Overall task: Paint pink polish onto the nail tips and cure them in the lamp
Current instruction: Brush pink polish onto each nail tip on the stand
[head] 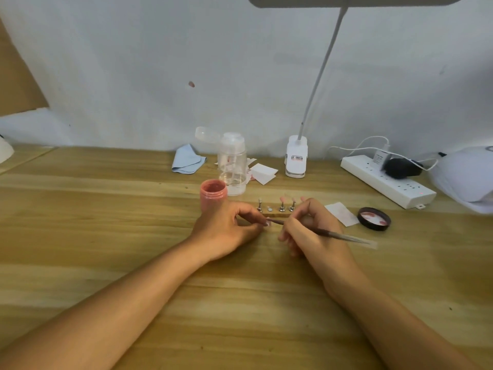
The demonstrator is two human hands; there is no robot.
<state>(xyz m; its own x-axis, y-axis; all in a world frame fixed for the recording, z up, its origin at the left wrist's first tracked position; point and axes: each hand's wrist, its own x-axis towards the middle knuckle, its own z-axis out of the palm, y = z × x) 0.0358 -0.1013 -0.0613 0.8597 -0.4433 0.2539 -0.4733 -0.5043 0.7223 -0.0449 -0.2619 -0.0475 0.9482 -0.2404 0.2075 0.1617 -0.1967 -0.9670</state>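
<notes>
An open jar of pink polish (213, 194) stands on the wooden table just behind my left hand (226, 231). My left hand pinches a small nail tip (267, 223) between thumb and fingers. My right hand (309, 231) grips a thin brush (328, 233), whose bristle end touches that tip. Behind both hands sits a wooden holder (276, 214) with several metal stands; two on the right carry pink tips (287, 201). The white curing lamp (466, 180) sits at the far right edge.
The jar's black lid (374, 218) lies upturned at the right beside a white wipe (341, 213). A clear pump bottle (232, 166), blue cloth (186, 159), paper pads (262, 172), desk lamp base (296, 158) and power strip (386, 180) line the back.
</notes>
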